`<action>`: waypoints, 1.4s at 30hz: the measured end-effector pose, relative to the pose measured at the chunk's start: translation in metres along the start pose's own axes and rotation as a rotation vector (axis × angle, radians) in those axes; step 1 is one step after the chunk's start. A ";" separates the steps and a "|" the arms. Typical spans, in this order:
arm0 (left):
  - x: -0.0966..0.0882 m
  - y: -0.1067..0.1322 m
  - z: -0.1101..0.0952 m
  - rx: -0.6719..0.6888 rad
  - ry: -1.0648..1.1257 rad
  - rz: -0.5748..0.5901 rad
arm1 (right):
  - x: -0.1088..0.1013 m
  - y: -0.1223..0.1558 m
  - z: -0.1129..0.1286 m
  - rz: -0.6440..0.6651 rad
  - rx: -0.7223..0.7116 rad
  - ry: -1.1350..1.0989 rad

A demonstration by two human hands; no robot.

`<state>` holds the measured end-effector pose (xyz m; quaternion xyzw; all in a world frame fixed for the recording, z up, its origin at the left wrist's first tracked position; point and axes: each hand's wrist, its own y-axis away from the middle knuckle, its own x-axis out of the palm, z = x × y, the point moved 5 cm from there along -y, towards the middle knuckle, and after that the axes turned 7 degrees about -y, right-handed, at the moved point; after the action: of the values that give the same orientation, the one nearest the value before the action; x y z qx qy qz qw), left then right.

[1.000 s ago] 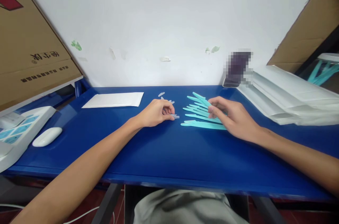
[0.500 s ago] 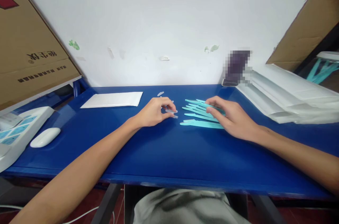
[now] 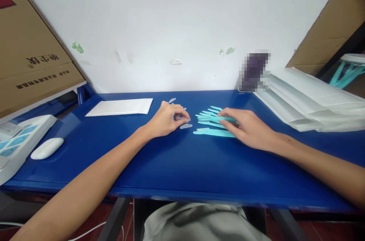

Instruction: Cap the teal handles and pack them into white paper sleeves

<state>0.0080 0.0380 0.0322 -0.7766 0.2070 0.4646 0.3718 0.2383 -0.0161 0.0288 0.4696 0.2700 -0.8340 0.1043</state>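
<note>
Several turquoise plastic sticks [image 3: 212, 132] lie fanned out on the blue table [image 3: 182, 165]. My right hand [image 3: 245, 127] rests on their right ends, thumb and forefinger pinched on one stick [image 3: 216, 119]. My left hand [image 3: 167, 119] is curled just left of the pile, its fingertips closed on a small clear plastic cap [image 3: 184, 119]. Another clear cap [image 3: 186, 126] lies on the table under those fingertips, and one more [image 3: 172, 100] sits behind the hand.
A white envelope [image 3: 119, 107] lies at the back left. A white mouse [image 3: 47, 148] and a white device [image 3: 17, 138] sit at the left edge. Stacked white sleeves [image 3: 308, 106] fill the right side. Cardboard boxes [image 3: 31, 54] lean at both sides.
My right hand slid a little left and lifted one turquoise stick in a pinch. My left hand raised its fingertips with a clear cap, leaving another cap on the table.
</note>
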 end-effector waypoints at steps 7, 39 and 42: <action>0.001 0.001 0.003 0.000 -0.138 -0.002 | 0.000 0.003 -0.002 -0.009 -0.040 0.080; 0.001 0.001 -0.006 0.043 0.035 0.017 | 0.002 0.005 0.000 0.183 0.069 -0.055; -0.003 0.002 -0.011 0.069 0.090 -0.114 | 0.008 0.004 0.001 0.203 0.049 -0.015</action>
<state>0.0112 0.0282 0.0372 -0.7939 0.1946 0.4000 0.4145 0.2351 -0.0198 0.0210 0.4907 0.2001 -0.8290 0.1787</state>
